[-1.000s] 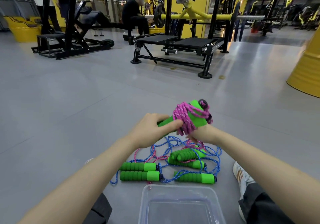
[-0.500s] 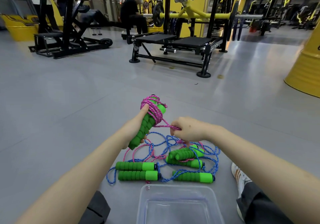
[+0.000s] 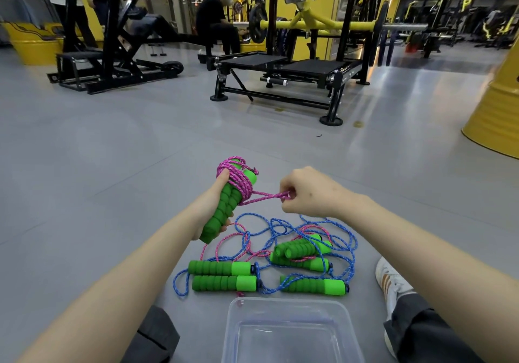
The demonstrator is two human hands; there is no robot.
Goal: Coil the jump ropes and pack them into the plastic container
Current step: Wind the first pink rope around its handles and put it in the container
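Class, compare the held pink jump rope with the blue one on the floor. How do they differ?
The pink rope is wound tightly round its green handles, gripped by the left hand; the blue rope sprawls loose and tangled. The pink rope is raised, a strand pinched by the right hand; the blue rope lies on the floor untouched. Both are braided.

1. The plastic container [image 3: 292, 303] is sitting on the floor [image 3: 112, 166], nearest the person.
2. The loose jump ropes [image 3: 306, 253] are lying on the floor just behind the container.
3. The left hand [image 3: 210, 211] is holding the wound handles [image 3: 229, 208] above the pile's left side, and the right hand [image 3: 306, 191] is pinching the cord [image 3: 266, 195] to their right.
4. A shoe [image 3: 390, 281] is resting right of the pile.
5. A weight rack [image 3: 295, 70] is standing far behind.
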